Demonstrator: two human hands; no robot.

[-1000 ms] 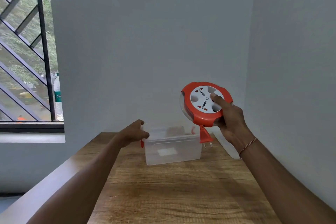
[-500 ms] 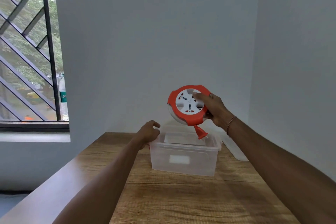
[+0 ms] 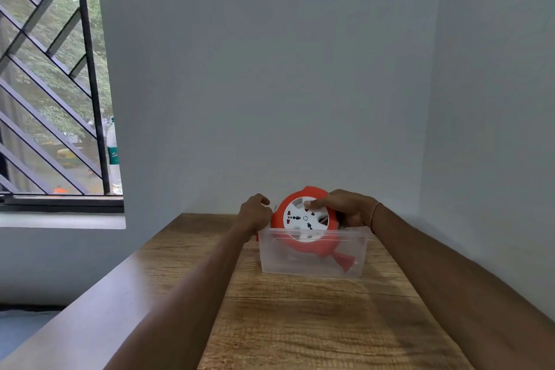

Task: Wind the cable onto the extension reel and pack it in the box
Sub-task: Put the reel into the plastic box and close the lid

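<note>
The orange extension reel [image 3: 304,221] with a white socket face stands tilted, its lower half inside the clear plastic box [image 3: 312,263] on the wooden table. Its orange plug [image 3: 344,261] hangs inside the box near the right wall. My right hand [image 3: 345,207] grips the reel's upper right rim, thumb on the white face. My left hand [image 3: 255,215] rests on the box's left rim with curled fingers; whether it grips the rim is unclear. No loose cable shows.
The wooden table [image 3: 300,324] runs toward a grey corner wall. A window with black bars [image 3: 54,99] is at the left, with a plastic bottle [image 3: 113,159] on its sill.
My right hand has lowered the reel from above the box down into it. My left hand stayed at the box's left rim. The camera view shifted.
</note>
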